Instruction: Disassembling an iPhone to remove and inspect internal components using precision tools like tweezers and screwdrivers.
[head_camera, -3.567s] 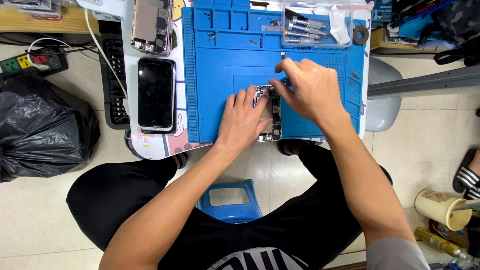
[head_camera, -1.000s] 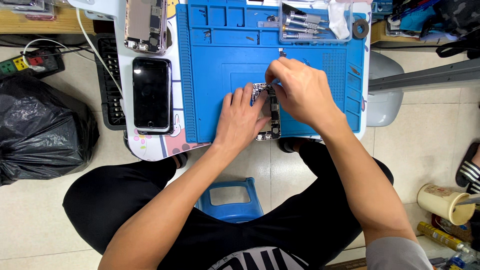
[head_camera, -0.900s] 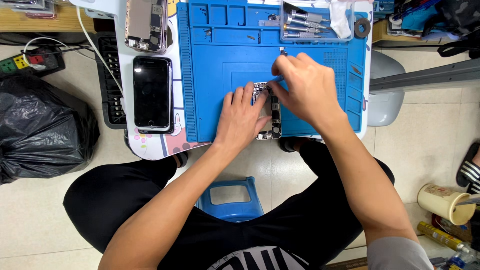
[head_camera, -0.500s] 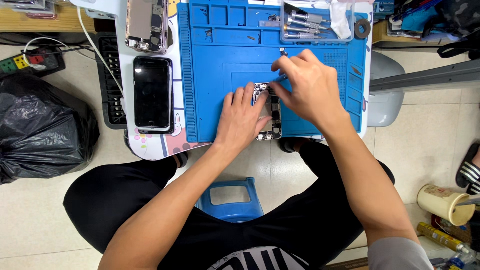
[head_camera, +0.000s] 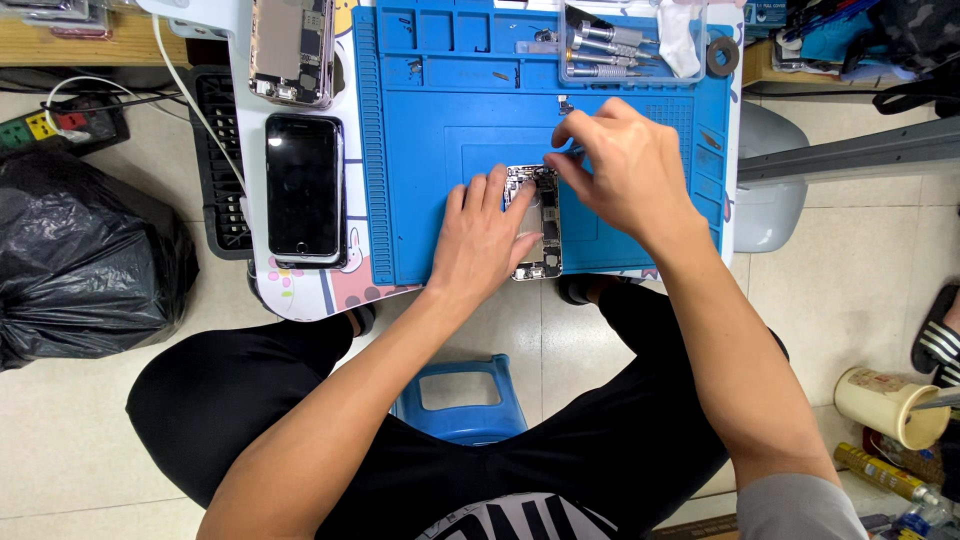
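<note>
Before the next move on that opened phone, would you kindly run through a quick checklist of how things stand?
1. Opened phone lies flat on the blue mat: ok.
2. Left hand presses beside the phone to steady it: ok.
3. Right hand pinches at the phone's top end; what its fingertips hold: cannot tell.
4. Screwdrivers sit in the clear tray within reach: ok.
5. Black phone lies apart on the left, away from both hands: ok.
6. Loose small parts on the mat: cannot tell.
</note>
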